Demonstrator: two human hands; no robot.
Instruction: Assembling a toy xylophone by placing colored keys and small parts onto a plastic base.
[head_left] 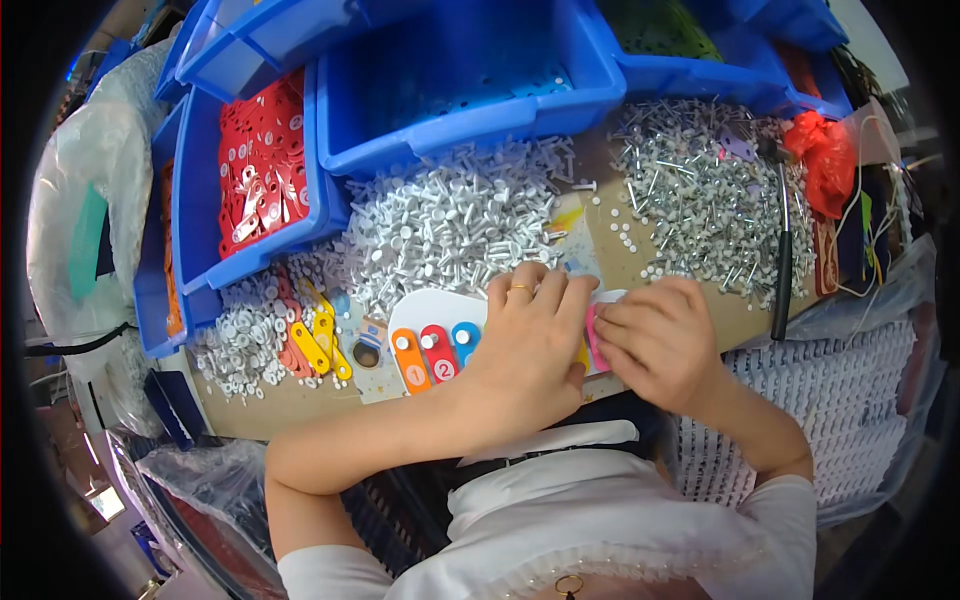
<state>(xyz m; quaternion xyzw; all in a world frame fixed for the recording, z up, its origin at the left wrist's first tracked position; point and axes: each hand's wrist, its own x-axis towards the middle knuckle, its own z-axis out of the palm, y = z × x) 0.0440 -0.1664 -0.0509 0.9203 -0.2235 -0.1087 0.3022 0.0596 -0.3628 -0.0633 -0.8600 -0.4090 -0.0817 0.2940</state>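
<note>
Left hand (535, 345) half-curled over the smooth white board (424, 305) at near centre, its grip hidden; right hand (662, 345), fingertips bunched, pinches the flat pink strip (598, 342) at the board's right. Apparently that strip is being fitted; seating it calls for careful alignment. Glossy plastic pegs (450, 225) heap beyond.

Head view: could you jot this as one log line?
left hand: over white board; right hand: at pink strip; on board: orange strip, red strip, blue strip; beyond: white peg pile
</note>
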